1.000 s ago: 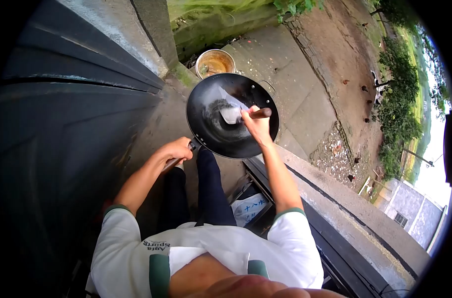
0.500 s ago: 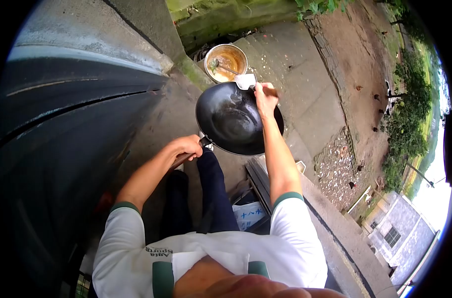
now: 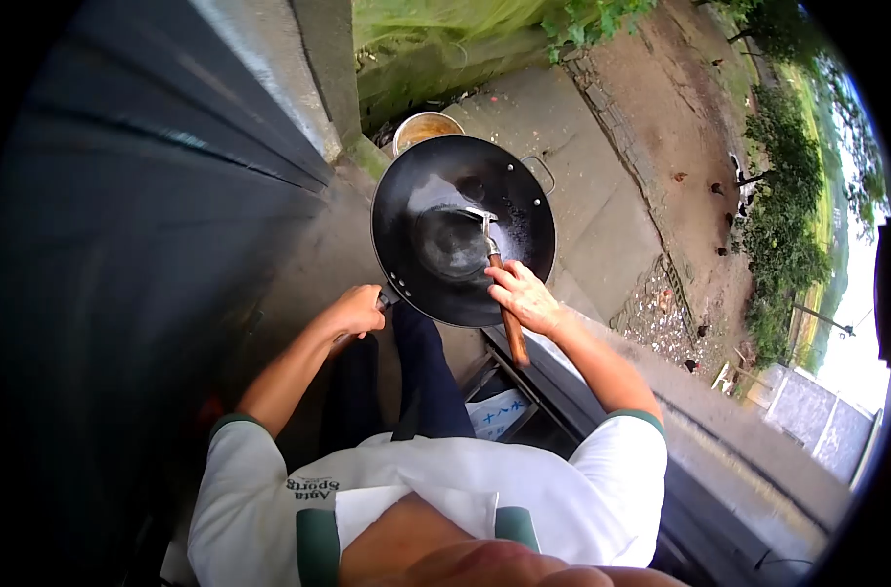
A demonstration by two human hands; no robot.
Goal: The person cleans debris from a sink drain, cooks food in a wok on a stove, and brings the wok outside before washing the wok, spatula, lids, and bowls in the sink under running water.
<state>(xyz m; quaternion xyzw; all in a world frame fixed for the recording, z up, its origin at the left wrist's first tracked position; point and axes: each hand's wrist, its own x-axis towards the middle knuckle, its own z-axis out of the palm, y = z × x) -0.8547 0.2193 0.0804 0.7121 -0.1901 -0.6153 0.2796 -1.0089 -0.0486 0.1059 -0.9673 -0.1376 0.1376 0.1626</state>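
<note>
A large black wok (image 3: 445, 240) is held out in front of me, its wet inner surface facing up and shining. My left hand (image 3: 357, 311) is closed round its long handle at the lower left. A loop handle (image 3: 543, 174) juts from the far rim. My right hand (image 3: 526, 296) grips the wooden handle of a metal spatula (image 3: 492, 242) whose blade is inside the wok. Beyond the far rim, a metal basin (image 3: 428, 125) with brownish contents shows only in part; the wok hides the rest.
To the left is a large dark surface (image 3: 171, 254), blurred. A mossy wall (image 3: 445, 64) rises behind the basin. Concrete paving (image 3: 587, 176) lies to the right, then dirt ground with several chickens. A ledge (image 3: 700, 421) runs along my right side.
The wok has come back from the basin and now covers more of it. My right hand moved from the far rim to the near right, bringing the spatula blade inside the wok.
</note>
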